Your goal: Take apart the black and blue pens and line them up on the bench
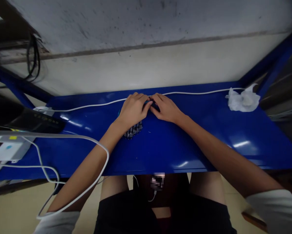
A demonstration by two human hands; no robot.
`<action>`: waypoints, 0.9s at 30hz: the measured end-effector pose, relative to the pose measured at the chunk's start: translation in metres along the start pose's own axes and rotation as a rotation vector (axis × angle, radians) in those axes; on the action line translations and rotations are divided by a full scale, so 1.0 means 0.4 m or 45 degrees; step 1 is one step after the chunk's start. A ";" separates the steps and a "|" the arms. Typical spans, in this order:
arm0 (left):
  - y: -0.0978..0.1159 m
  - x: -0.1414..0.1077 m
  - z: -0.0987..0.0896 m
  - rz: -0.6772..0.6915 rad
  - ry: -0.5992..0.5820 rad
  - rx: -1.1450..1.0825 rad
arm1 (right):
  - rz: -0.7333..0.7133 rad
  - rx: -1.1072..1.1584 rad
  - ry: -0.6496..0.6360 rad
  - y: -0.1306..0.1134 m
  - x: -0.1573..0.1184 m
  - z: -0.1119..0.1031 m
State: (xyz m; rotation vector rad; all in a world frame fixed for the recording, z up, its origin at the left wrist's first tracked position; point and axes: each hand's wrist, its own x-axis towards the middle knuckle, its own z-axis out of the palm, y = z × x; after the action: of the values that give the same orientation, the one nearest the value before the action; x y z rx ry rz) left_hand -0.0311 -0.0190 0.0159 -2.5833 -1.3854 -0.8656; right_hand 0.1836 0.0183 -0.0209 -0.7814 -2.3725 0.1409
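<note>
Over the middle of the blue table (pixel 175 146), my left hand (pixel 136 109) and my right hand (pixel 166 107) meet with bent fingers, fingertips almost touching. A small dark piece (pixel 155 106) shows between the thumbs; the fingers hide most of it, so its kind is unclear. Below my left palm lies a row of small dark, shiny pieces (pixel 133 130), side by side and partly covered by the hand. A bit of blue-green (pixel 119 112) peeks out at that hand's left edge.
A white cable (pixel 197 93) runs along the table's back, behind the hands. A crumpled white plastic bag (pixel 243 98) lies back right. At left are a black object with lettering (pixel 26 113) and a white power strip (pixel 11 148). A looping white cable (pixel 107 159) crosses before my left forearm.
</note>
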 end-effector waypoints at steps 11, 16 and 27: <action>-0.010 -0.039 -0.019 0.030 -0.035 -0.017 | -0.142 -0.092 -0.015 -0.001 -0.002 -0.013; -0.006 -0.054 -0.030 0.124 0.021 -0.021 | -0.109 -0.120 0.004 -0.015 -0.021 -0.028; -0.008 -0.047 -0.048 0.126 -0.024 -0.073 | -0.048 -0.141 -0.012 -0.026 -0.030 -0.044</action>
State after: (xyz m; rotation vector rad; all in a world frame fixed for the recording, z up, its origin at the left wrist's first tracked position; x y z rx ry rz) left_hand -0.0502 -0.0375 0.0216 -2.6834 -1.2424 -0.8810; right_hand 0.1964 0.0014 -0.0105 -0.7880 -2.4190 -0.0025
